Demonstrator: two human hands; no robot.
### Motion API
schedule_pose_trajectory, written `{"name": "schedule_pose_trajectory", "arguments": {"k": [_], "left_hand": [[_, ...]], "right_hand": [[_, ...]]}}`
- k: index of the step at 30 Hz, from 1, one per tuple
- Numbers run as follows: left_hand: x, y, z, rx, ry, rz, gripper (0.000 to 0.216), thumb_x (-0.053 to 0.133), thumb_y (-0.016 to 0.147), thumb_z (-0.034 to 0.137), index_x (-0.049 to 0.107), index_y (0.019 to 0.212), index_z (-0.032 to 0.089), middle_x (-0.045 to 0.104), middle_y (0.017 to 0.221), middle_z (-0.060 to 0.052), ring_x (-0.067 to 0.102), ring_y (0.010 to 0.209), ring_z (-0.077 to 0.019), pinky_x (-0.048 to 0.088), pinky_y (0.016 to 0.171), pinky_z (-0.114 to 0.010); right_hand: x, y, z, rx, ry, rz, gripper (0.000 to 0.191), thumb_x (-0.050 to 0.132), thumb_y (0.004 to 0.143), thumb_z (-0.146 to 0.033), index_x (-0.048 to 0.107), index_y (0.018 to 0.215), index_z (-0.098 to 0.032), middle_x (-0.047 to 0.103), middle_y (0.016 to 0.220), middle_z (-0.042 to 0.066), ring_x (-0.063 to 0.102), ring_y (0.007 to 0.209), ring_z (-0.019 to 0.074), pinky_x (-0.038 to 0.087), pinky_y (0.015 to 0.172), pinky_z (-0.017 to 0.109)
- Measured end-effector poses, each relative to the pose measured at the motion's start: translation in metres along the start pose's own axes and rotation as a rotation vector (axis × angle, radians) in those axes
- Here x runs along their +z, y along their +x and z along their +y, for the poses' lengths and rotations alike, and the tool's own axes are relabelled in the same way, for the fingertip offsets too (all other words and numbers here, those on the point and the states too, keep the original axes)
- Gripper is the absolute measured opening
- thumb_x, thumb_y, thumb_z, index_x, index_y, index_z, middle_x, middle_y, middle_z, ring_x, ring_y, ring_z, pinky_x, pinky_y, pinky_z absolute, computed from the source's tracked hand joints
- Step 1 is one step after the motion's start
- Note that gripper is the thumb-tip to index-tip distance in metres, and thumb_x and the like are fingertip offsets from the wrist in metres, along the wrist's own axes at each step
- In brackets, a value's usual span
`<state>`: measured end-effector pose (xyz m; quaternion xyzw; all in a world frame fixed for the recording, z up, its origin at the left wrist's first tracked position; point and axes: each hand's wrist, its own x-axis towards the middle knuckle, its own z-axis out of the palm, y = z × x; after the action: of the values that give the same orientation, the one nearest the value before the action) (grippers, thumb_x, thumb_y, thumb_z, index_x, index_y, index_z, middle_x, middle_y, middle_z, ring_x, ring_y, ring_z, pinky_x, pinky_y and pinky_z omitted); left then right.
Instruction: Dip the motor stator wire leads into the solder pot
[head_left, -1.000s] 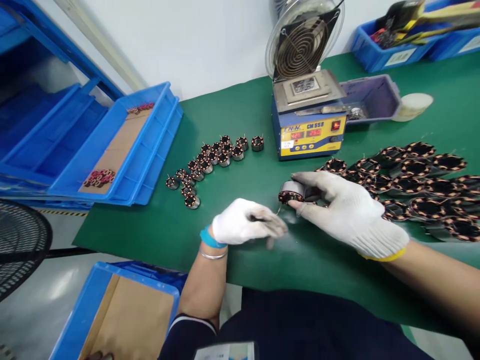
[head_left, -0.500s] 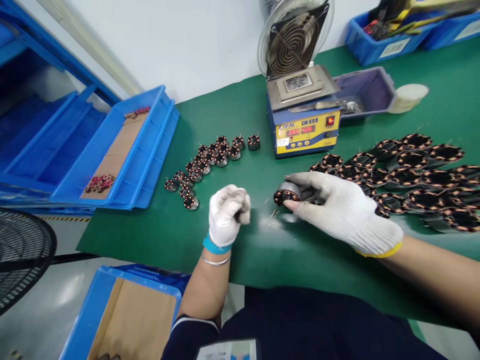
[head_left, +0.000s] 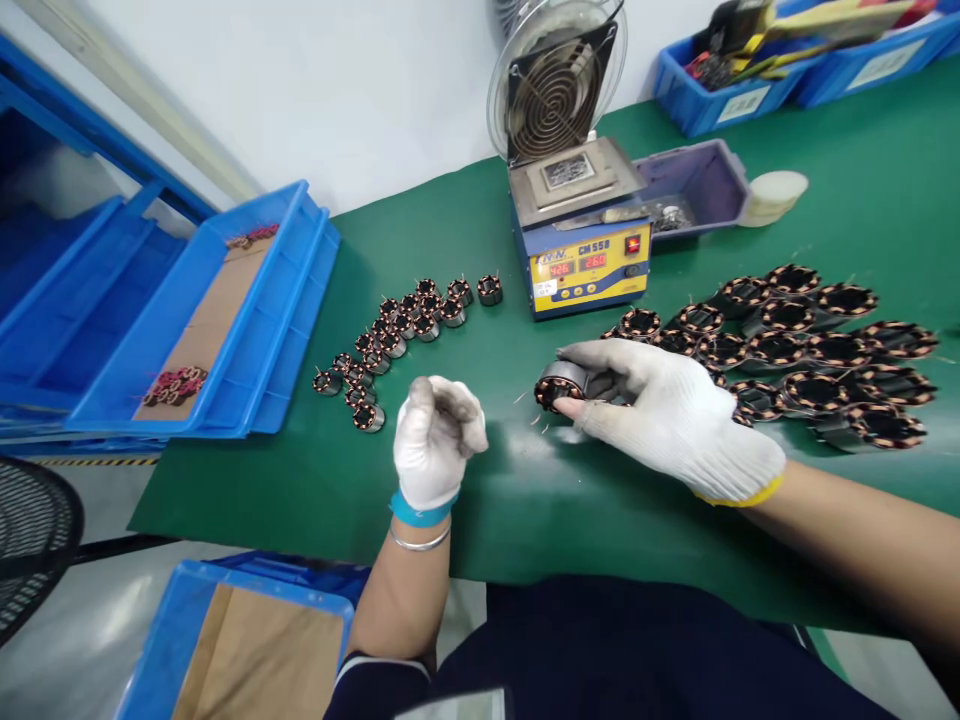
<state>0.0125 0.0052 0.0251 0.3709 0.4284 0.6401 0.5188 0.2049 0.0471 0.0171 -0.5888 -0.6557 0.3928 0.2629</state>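
Observation:
My right hand (head_left: 660,415), in a white glove with a yellow cuff, grips a motor stator (head_left: 564,378) with a steel body and copper windings. Its thumb presses the near rim and the fingers lie along the far side, partly hidden. Left of it, my left hand (head_left: 435,440), gloved in white with a blue wristband, is raised over the table with loosely curled fingers, thumb apart from them. Nothing shows inside it. Small wire scraps (head_left: 532,415) lie beside the held stator. Behind my right hand stand many more stators (head_left: 787,348), close together.
Smaller groups of stators (head_left: 390,343) stand on the green table (head_left: 315,500) at left. A blue-yellow solder pot (head_left: 589,265) with a fan (head_left: 555,110) is at the back, a purple bin (head_left: 705,190) beside it. Blue trays (head_left: 247,330) flank the left edge.
My left hand's curled fingers have loosened, and the thumb has come apart from them. My right hand keeps its grip on the stator. The view has shifted slightly.

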Motion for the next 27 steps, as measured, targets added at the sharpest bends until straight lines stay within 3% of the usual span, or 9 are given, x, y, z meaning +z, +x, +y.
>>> {"name": "schedule_pose_trajectory", "arguments": {"k": [3,6,10,13,18,27], "left_hand": [[0.002,0.003,-0.015,-0.057,0.118,0.063,0.065,0.048,0.082,0.083,0.056,0.068,0.020,0.054,0.051,0.003,0.041,0.038,-0.0084,0.028,0.038,-0.022],[0.006,0.006,-0.037,-0.095,0.346,0.050,0.065,0.045,0.083,0.083,0.057,0.077,0.019,0.060,0.058,0.000,0.047,0.044,-0.0097,0.036,0.043,-0.023],[0.009,0.017,-0.062,-0.138,0.520,-0.037,0.048,0.059,0.083,0.066,0.060,0.081,0.018,0.065,0.064,-0.002,0.053,0.053,-0.0127,0.045,0.053,-0.026],[0.008,0.024,-0.074,-0.164,0.591,-0.074,0.031,0.068,0.081,0.048,0.066,0.089,0.018,0.070,0.072,-0.004,0.061,0.063,-0.0159,0.049,0.061,-0.029],[0.005,0.027,-0.079,-0.185,0.703,-0.124,0.025,0.067,0.083,0.042,0.069,0.095,0.019,0.074,0.080,-0.004,0.067,0.072,-0.0189,0.054,0.072,-0.032],[0.005,0.027,-0.074,-0.178,0.765,-0.157,0.021,0.068,0.085,0.040,0.072,0.094,0.021,0.078,0.087,-0.005,0.072,0.083,-0.0220,0.057,0.085,-0.036]], "right_hand": [[-0.011,0.010,-0.008,0.008,-0.084,0.041,0.055,0.077,0.074,-0.041,0.072,0.126,-0.023,0.073,0.108,0.007,0.071,0.089,0.0231,0.060,0.090,0.041],[-0.037,0.043,-0.024,-0.055,-0.266,0.171,0.055,0.076,0.075,-0.043,0.073,0.125,-0.019,0.072,0.109,0.009,0.070,0.097,0.0253,0.057,0.094,0.042],[-0.080,0.117,-0.053,-0.163,-0.613,0.362,0.055,0.064,0.084,-0.049,0.071,0.128,-0.016,0.069,0.119,0.012,0.064,0.115,0.0275,0.046,0.102,0.046],[-0.101,0.169,-0.071,-0.149,-0.824,0.380,0.072,0.052,0.085,-0.061,0.066,0.131,-0.007,0.062,0.131,0.017,0.057,0.125,0.0316,0.042,0.101,0.044],[-0.102,0.205,-0.078,-0.219,-0.958,0.253,0.096,0.026,0.084,-0.068,0.059,0.131,0.008,0.056,0.134,0.024,0.052,0.129,0.0351,0.040,0.099,0.038],[-0.089,0.211,-0.073,-0.242,-0.995,0.216,0.084,0.035,0.085,-0.058,0.059,0.130,0.009,0.055,0.135,0.024,0.049,0.132,0.0347,0.039,0.101,0.038]]}}
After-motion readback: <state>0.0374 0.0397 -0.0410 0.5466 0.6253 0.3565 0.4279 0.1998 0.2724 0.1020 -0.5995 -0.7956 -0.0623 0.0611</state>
